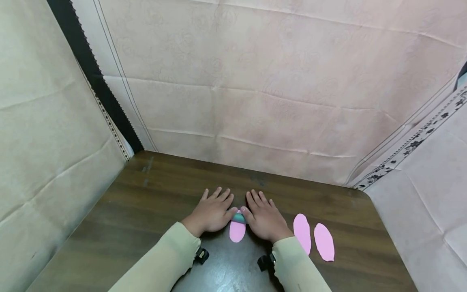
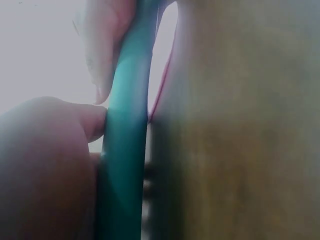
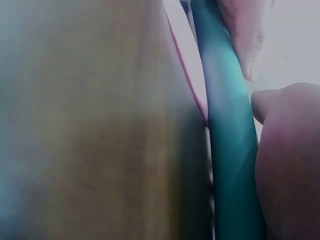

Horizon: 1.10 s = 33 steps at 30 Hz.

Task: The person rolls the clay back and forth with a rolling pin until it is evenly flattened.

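Observation:
My left hand (image 1: 213, 213) and right hand (image 1: 265, 218) lie side by side, fingers straight and slightly spread, palms down on a smooth teal rod (image 1: 238, 218). Between the thumbs a short stretch of it shows; the palms hide the rest. Beneath it lies a flat pink oval piece (image 1: 237, 232), partly covered; its material is unclear. In the left wrist view the teal rod (image 2: 125, 125) runs along the left hand, with the pink edge beside it. The right wrist view has the rod (image 3: 230, 125) against the right hand likewise.
Two more flat pink ovals, one (image 1: 302, 231) near the right forearm and one (image 1: 324, 242) beyond it, lie on the brown wooden table (image 1: 153, 211). Around the table hang pale cloth sheets (image 1: 255, 81). Bright glare falls on the tabletop between the forearms.

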Tool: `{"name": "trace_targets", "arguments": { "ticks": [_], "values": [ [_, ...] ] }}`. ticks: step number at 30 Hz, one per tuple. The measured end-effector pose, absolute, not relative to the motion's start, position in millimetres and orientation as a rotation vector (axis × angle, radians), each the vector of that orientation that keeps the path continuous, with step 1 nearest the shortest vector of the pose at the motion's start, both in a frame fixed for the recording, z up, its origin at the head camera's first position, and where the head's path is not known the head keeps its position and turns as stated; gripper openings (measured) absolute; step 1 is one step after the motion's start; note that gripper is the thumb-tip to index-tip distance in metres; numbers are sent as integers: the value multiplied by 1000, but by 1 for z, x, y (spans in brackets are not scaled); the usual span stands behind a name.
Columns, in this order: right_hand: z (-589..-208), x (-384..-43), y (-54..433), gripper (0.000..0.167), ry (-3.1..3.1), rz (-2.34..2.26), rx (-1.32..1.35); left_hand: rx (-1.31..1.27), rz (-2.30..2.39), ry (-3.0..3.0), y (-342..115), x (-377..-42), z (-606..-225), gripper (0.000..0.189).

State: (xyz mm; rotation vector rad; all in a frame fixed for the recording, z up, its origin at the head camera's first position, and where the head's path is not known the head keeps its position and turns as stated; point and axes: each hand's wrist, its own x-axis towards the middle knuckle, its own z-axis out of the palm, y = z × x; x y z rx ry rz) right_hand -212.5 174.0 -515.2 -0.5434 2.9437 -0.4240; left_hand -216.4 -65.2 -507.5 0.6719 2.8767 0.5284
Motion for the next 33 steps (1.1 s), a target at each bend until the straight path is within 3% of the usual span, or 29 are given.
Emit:
{"name": "trace_targets", "arguments": {
  "ticks": [22,33],
  "values": [
    [-522,-279,182,74,2937,-428,-527,560,592,2844,-65,-276,-509,62],
    [-516,-288,181,69,2921,-472,-512,507,586,2827,-66,-290,-513,61]
  ]
}}
